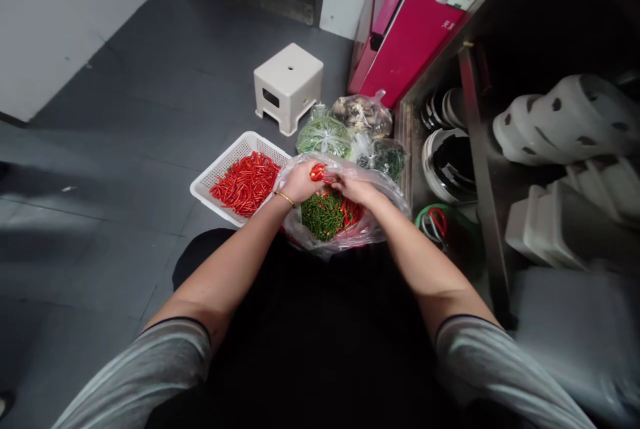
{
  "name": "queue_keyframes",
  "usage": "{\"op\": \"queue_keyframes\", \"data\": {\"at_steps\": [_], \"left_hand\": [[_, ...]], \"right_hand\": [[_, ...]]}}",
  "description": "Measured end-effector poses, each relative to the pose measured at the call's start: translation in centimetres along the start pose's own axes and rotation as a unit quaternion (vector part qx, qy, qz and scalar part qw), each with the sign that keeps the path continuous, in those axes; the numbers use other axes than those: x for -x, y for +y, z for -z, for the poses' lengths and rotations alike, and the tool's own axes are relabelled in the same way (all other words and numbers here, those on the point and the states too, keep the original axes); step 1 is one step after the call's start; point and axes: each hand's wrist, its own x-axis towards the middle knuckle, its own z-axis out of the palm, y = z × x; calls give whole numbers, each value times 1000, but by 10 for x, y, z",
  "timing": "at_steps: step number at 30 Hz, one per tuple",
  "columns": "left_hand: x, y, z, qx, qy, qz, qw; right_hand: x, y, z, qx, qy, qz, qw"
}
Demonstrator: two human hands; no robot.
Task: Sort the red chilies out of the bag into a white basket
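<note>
Several red chilies (317, 172) are bunched in my left hand (298, 182), whose fingers are closed round them. Close beside it on the right, my right hand (354, 190) has its fingertips pinched together at the end of the bunch; what they grip is too small to make out. Both hands are over the mouth of a clear plastic bag (387, 205), held open in front of my lap. Inside the bag lie a heap of thin green stems (323, 217) and more red chilies at its right side. To the left stands a white perforated basket (203, 185) filled with stemless-looking red chilies (247, 182).
Bagged green vegetables (324, 134) and a bag of mushroom-like pieces (364, 115) sit ahead, near a white plastic stool (290, 72). On the right, a metal shelf holds white tubs (540, 225); red-handled scissors (438, 221) lie by a green-rimmed container.
</note>
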Motion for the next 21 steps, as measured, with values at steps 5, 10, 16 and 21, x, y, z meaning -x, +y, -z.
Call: {"op": "queue_keyframes", "data": {"at_steps": [5, 10, 16, 21], "left_hand": [[5, 5, -7, -101, -54, -29, 993], [11, 13, -9, 12, -41, -33, 999], [12, 20, -3, 311, -53, 91, 945], [10, 18, 1, 366, -81, 180, 910]], "right_hand": [[20, -15, 18, -61, -4, 47, 997], [40, -8, 30, -314, -70, 19, 947], [54, 16, 18, -273, 23, -117, 955], [33, 12, -25, 79, -17, -241, 967]]}}
